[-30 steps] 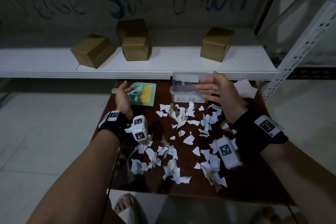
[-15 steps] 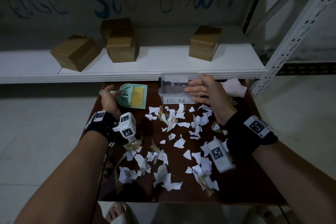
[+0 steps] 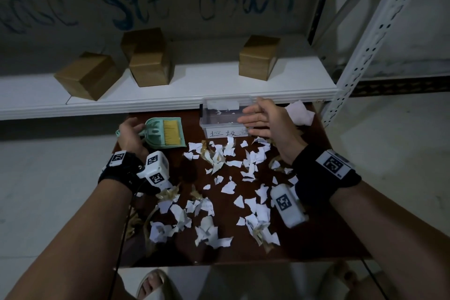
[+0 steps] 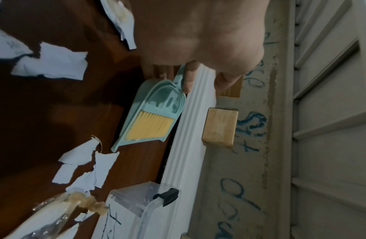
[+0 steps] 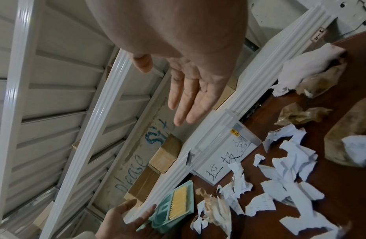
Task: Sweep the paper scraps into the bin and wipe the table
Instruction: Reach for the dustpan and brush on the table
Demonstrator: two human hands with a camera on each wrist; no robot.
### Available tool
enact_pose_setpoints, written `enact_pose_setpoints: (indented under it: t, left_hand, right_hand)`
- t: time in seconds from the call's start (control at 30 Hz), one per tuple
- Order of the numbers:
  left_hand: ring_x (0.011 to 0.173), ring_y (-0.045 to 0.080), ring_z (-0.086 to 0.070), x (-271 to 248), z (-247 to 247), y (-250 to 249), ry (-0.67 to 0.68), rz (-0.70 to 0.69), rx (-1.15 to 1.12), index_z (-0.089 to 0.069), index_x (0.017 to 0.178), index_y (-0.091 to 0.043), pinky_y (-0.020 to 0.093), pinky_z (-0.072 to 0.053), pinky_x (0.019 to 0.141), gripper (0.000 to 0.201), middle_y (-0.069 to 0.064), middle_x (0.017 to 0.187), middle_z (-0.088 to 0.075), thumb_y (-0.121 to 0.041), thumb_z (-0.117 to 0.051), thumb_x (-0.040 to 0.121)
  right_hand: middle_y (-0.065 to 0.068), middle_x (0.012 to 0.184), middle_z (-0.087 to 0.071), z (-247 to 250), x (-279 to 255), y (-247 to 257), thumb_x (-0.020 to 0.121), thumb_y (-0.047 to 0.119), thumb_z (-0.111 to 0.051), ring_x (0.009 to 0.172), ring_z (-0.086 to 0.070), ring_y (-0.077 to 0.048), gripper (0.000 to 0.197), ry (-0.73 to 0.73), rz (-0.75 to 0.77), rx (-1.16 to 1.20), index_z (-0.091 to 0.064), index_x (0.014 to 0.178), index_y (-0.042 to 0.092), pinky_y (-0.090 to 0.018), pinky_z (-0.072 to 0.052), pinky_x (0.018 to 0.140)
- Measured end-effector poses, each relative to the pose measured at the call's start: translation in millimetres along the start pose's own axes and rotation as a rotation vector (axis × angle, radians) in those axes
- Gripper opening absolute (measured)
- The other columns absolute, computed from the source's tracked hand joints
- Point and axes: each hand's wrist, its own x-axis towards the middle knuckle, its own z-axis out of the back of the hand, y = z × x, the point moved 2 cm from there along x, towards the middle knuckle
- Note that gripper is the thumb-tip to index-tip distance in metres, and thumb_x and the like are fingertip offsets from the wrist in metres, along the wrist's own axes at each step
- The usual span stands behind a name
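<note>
The left hand [image 3: 131,135] curls round the dustpan [image 3: 165,133] handle at the table's [image 3: 323,238] back-left edge, while the right hand [image 3: 267,122], fingers straight, hovers over the bin [image 3: 219,126] under the shelf [image 3: 170,97].

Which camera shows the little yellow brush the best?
The left wrist view is best: the brush fills the middle, lying in the green dustpan, bristles sharp, with the left hand at the handle. The head view shows the same brush smaller and dimmer. The right wrist view catches it low down, far off and slanted.
</note>
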Motion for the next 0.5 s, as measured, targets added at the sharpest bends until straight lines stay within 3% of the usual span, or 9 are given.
enact_pose_setpoints:
  t: [0.07,0.17,0.27,0.33,0.43,0.5]
  left_hand:
    - [0.110,0.030,-0.066,8.0,6.7,-2.8,-0.002,-0.015,-0.016,-0.066,0.124,-0.019,0.050,-0.056,0.091,0.059,0.007,0.128,-0.068,-0.046,-0.064,0.071]
    - [0.110,0.030,-0.068,-19.0,5.7,-17.0,0.012,-0.050,-0.036,-0.068,0.113,-0.020,0.048,-0.056,0.088,0.051,0.006,0.124,-0.071,-0.045,-0.067,0.068]
    - [0.089,0.024,-0.066,-51.4,-2.7,-28.1,0.035,-0.100,-0.055,-0.064,0.102,-0.016,0.037,-0.056,0.082,0.029,0.004,0.106,-0.068,-0.038,-0.062,0.084]
    - [0.080,0.022,-0.064,-60.1,-3.9,-30.1,0.037,-0.109,-0.055,-0.064,0.103,-0.015,0.033,-0.056,0.073,0.033,0.005,0.105,-0.068,-0.039,-0.063,0.081]
    - [0.078,0.023,-0.062,-69.5,-4.0,-34.2,0.081,-0.115,-0.079,-0.068,0.118,-0.013,0.035,-0.053,0.077,0.054,0.007,0.111,-0.070,-0.041,-0.069,0.072]
    - [0.068,0.018,-0.055,-80.5,-9.4,-36.8,0.131,-0.114,-0.066,-0.067,0.117,-0.013,0.033,-0.050,0.072,0.049,0.007,0.101,-0.067,-0.038,-0.069,0.075]
  right_hand:
    - [-0.010,0.107,-0.079,-1.2,-4.1,0.3,0.110,0.044,-0.036,0.105,-0.073,-0.022,0.052,0.000,-0.001,0.007,-0.069,0.119,0.005,-0.035,-0.058,0.093]
    - [-0.011,0.105,-0.079,-1.9,-9.2,0.6,0.110,0.043,-0.038,0.104,-0.073,-0.024,0.050,-0.012,-0.017,0.036,-0.069,0.118,0.004,-0.037,-0.058,0.093]
    - [-0.009,0.102,-0.080,-0.9,-13.3,1.1,0.109,0.045,-0.040,0.103,-0.074,-0.023,0.049,-0.011,-0.015,0.040,-0.071,0.116,0.007,-0.038,-0.058,0.094]
    - [-0.009,0.104,-0.080,0.3,-16.3,1.6,0.109,0.045,-0.039,0.103,-0.074,-0.023,0.049,-0.010,-0.005,0.036,-0.070,0.117,0.008,-0.038,-0.058,0.094]
    - [-0.009,0.104,-0.080,2.3,-20.5,4.5,0.109,0.043,-0.039,0.104,-0.074,-0.023,0.048,-0.009,0.004,0.041,-0.071,0.116,0.008,-0.037,-0.058,0.093]
    - [-0.007,0.103,-0.080,3.0,-23.7,7.3,0.109,0.040,-0.042,0.104,-0.074,-0.023,0.044,-0.018,0.019,0.050,-0.071,0.114,0.008,-0.036,-0.059,0.092]
